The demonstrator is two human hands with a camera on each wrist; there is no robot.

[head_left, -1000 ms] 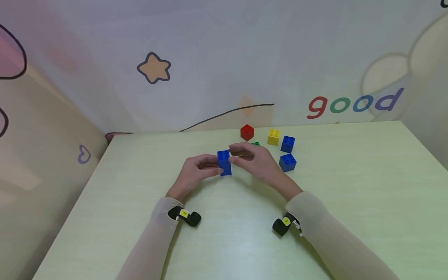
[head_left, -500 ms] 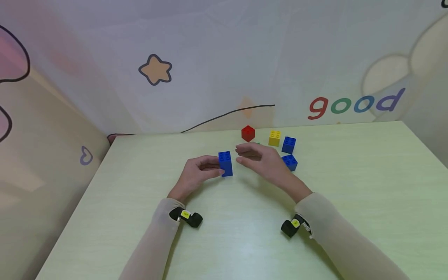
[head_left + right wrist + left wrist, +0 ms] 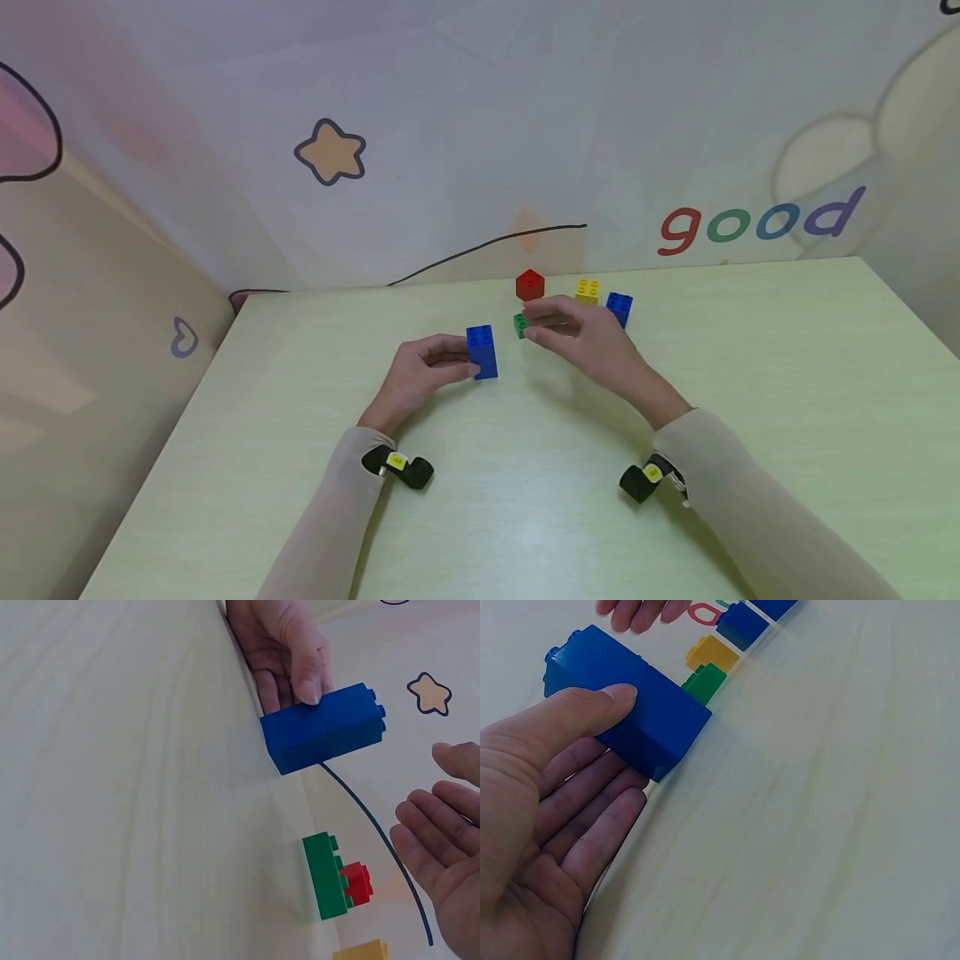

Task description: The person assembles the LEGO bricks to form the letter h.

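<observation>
Two blue toy bricks, one on top of the other, form a blue stack [image 3: 482, 354] that stands upright on the table. My left hand [image 3: 422, 371] pinches this stack, the thumb on its near face and the fingers behind. In the right wrist view a seam crosses the stack [image 3: 322, 727] between the bricks. My right hand [image 3: 588, 346] hovers to the right with its fingers loosely extended, holding nothing. A green brick [image 3: 520, 326] lies just beyond its fingertips, partly covered by them in the head view.
A red brick [image 3: 529, 285] sits near the table's back edge, with a yellow brick [image 3: 588, 290] and a blue brick [image 3: 619, 308] to its right. Another blue brick [image 3: 776, 606] shows in the left wrist view. A printed backdrop [image 3: 450, 125] rises behind the table [image 3: 510, 517].
My right hand has come away from the blue stack and moved to the right, uncovering part of the green brick and covering the nearer loose blue brick. The left hand keeps its hold.
</observation>
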